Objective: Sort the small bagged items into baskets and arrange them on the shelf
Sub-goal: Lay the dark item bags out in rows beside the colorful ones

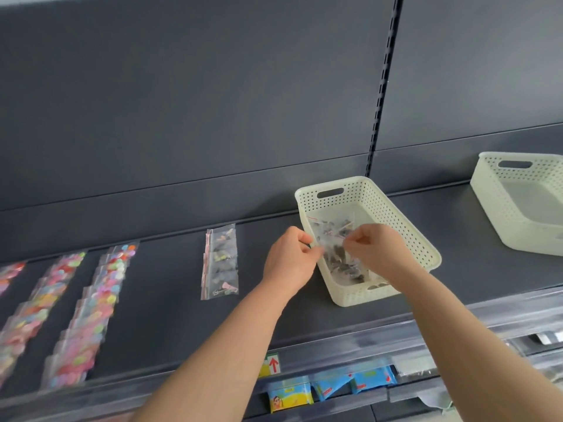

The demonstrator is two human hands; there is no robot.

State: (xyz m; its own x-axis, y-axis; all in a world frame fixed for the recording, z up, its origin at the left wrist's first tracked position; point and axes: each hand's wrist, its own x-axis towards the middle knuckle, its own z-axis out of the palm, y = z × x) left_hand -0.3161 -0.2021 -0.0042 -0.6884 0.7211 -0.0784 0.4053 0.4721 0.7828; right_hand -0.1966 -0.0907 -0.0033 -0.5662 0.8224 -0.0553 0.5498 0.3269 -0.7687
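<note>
Dark shelf (304,318): my left hand (289,263) and right hand (376,254) pinch clear bags (330,242) over near basket (426,254), partly filled. Left to sort: grey row (220,263) mid-shelf, colourful rows (91,315) at left edge. Far basket (493,214) looks unused.

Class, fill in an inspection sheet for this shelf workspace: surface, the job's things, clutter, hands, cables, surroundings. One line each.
Surface: dark shelf, holding bags and baskets.
Job's things: near basket with loose bags inside; far basket at right, cut off by the picture edge; bundle of clear bags held over the near basket; row of dark-item bags on the shelf; rows of colourful bags at left.
Clutter: nothing seen.
Hands: left hand and right hand both pinch the bundle.
Cables: nothing seen.
Surroundings: dark back panel; blue and yellow packets on the shelf below.
</note>
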